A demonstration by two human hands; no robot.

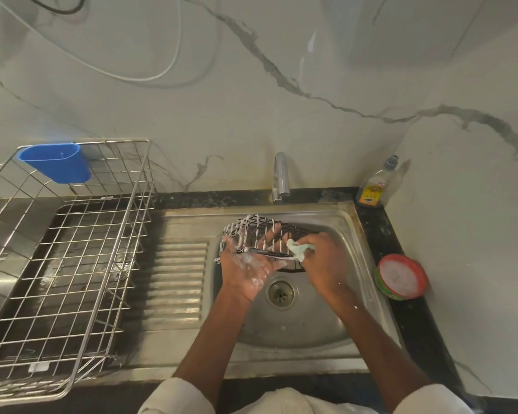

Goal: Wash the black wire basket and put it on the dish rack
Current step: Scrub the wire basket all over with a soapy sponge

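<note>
The black wire basket (253, 230), partly white with foam, is tilted above the steel sink (346, 231). My left hand (247, 268), soapy and palm up, grips the basket's near rim, its fingers reaching through the wires. My right hand (323, 261) pinches a pale green scrub cloth (296, 249) and presses it against the rim on the right side. The wire dish rack (81, 255) stands on the counter at the left with nothing on its grid.
A blue plastic cup holder (56, 162) hangs on the rack's back corner. The tap (281, 177) stands behind the sink, not running. A dish soap bottle (376, 186) and a red-rimmed soap tub (401, 276) sit on the dark counter at the right. The drain (280, 291) lies below my hands.
</note>
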